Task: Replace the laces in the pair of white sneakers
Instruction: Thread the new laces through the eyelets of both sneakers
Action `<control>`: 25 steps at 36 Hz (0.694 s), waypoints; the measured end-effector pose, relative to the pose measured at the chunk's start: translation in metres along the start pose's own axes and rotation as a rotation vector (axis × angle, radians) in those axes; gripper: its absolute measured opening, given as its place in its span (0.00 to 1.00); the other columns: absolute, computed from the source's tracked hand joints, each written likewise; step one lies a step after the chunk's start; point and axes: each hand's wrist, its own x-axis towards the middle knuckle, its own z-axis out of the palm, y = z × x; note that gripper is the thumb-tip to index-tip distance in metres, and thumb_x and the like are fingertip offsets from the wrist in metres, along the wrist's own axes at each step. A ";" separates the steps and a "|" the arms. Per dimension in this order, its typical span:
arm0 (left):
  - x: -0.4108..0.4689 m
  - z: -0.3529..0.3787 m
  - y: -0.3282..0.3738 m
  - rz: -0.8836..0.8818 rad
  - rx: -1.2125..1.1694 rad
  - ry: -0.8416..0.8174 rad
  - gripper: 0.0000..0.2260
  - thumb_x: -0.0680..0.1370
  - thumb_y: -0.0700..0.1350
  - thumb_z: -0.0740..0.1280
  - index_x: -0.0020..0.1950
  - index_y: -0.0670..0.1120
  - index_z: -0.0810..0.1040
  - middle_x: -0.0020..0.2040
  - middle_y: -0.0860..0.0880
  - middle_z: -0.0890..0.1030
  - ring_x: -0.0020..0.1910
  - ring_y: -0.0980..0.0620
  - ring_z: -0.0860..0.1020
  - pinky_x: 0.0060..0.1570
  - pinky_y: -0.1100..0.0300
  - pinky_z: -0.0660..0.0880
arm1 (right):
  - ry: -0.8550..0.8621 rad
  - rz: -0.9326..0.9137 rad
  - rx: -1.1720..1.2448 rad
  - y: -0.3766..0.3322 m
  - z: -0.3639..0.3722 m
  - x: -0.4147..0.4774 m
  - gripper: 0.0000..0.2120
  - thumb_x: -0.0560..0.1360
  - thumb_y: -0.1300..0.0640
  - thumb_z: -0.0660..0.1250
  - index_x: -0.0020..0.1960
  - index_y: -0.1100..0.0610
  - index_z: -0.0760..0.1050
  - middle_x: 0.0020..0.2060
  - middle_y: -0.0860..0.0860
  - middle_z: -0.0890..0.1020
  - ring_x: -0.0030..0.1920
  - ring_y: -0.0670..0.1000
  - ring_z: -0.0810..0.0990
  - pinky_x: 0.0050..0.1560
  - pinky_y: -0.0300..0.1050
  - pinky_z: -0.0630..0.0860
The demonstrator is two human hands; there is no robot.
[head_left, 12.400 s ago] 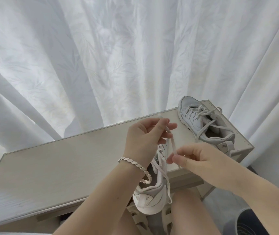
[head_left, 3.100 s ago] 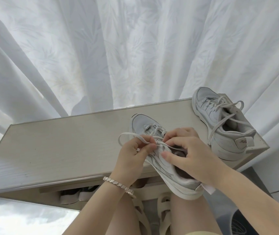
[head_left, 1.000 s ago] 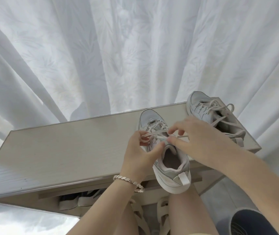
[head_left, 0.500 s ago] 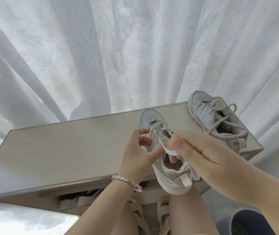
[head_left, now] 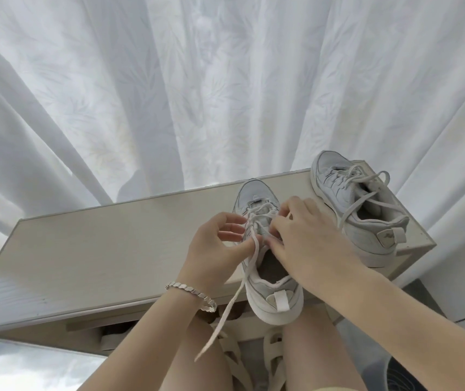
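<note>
A white sneaker [head_left: 271, 289] lies toe-away across the front edge of a pale wooden cabinet top [head_left: 112, 249], its heel overhanging above my knees. My left hand [head_left: 217, 244] pinches a white lace [head_left: 234, 300] at the sneaker's tongue; the lace's free end hangs down past the cabinet's edge. My right hand [head_left: 307, 241] rests over the upper eyelets, fingers pressed on the lacing; what they pinch is hidden. The second white sneaker [head_left: 358, 210], laced and loosely tied, stands on the cabinet's right end.
White patterned curtains [head_left: 197, 94] hang close behind the cabinet. Shoes sit in the open shelf [head_left: 118, 331] under the top. My knees and beige sandals [head_left: 271, 351] are below the sneaker. A dark round object [head_left: 406, 376] sits on the floor at lower right.
My right hand moved from pulling a lace toward me back onto the upper eyelets. The lace end now hangs loose below my left hand. The sneaker stays put.
</note>
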 end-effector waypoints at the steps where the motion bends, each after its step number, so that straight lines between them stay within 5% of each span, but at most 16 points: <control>1: 0.000 0.000 -0.001 -0.005 -0.006 0.002 0.09 0.69 0.44 0.75 0.45 0.54 0.78 0.42 0.56 0.81 0.40 0.63 0.79 0.40 0.74 0.73 | 0.003 0.007 0.080 0.001 -0.001 0.000 0.13 0.80 0.47 0.54 0.56 0.52 0.73 0.58 0.49 0.67 0.60 0.50 0.63 0.59 0.41 0.63; 4: -0.002 -0.002 -0.002 -0.011 -0.032 0.015 0.08 0.70 0.43 0.74 0.44 0.53 0.78 0.42 0.55 0.81 0.39 0.64 0.78 0.39 0.74 0.73 | 0.002 0.141 0.492 0.003 -0.012 -0.003 0.10 0.79 0.49 0.58 0.46 0.53 0.73 0.51 0.49 0.73 0.56 0.47 0.68 0.50 0.35 0.60; 8: -0.003 -0.004 -0.001 -0.017 -0.030 0.008 0.09 0.69 0.44 0.75 0.45 0.53 0.78 0.43 0.55 0.81 0.40 0.64 0.79 0.40 0.73 0.74 | 0.027 0.258 0.996 0.014 -0.033 -0.009 0.16 0.79 0.53 0.58 0.38 0.58 0.77 0.36 0.52 0.82 0.39 0.46 0.78 0.46 0.36 0.72; 13: -0.010 -0.007 0.014 0.033 0.026 0.065 0.12 0.73 0.38 0.69 0.46 0.56 0.77 0.46 0.59 0.80 0.49 0.65 0.76 0.47 0.70 0.73 | 0.103 0.323 1.512 0.027 -0.057 -0.023 0.13 0.70 0.52 0.60 0.32 0.58 0.75 0.21 0.51 0.71 0.27 0.49 0.75 0.45 0.44 0.79; 16: -0.021 -0.005 0.030 0.136 0.086 0.174 0.15 0.73 0.36 0.66 0.45 0.57 0.76 0.42 0.62 0.77 0.37 0.69 0.72 0.39 0.75 0.67 | 0.085 0.315 1.586 0.030 -0.058 -0.026 0.14 0.69 0.53 0.60 0.31 0.55 0.80 0.21 0.51 0.72 0.26 0.50 0.74 0.42 0.44 0.79; 19: -0.033 0.003 0.045 0.209 0.102 0.071 0.09 0.75 0.38 0.66 0.44 0.54 0.80 0.36 0.64 0.75 0.30 0.68 0.69 0.35 0.75 0.65 | 0.081 0.268 1.626 0.026 -0.054 -0.027 0.12 0.67 0.53 0.62 0.35 0.55 0.84 0.27 0.53 0.79 0.31 0.50 0.79 0.40 0.40 0.80; 22: -0.040 0.016 0.055 0.193 0.101 -0.129 0.06 0.76 0.44 0.66 0.49 0.52 0.82 0.32 0.66 0.74 0.30 0.68 0.70 0.36 0.74 0.65 | 0.094 0.245 1.732 0.021 -0.049 -0.024 0.12 0.69 0.57 0.62 0.39 0.57 0.84 0.37 0.56 0.85 0.41 0.52 0.84 0.43 0.39 0.80; 25: -0.038 0.027 0.059 0.135 0.030 -0.251 0.08 0.77 0.46 0.66 0.54 0.52 0.81 0.39 0.67 0.79 0.38 0.66 0.75 0.43 0.73 0.68 | 0.100 0.255 1.754 0.015 -0.046 -0.021 0.12 0.70 0.55 0.60 0.44 0.58 0.81 0.44 0.55 0.85 0.50 0.50 0.83 0.49 0.38 0.79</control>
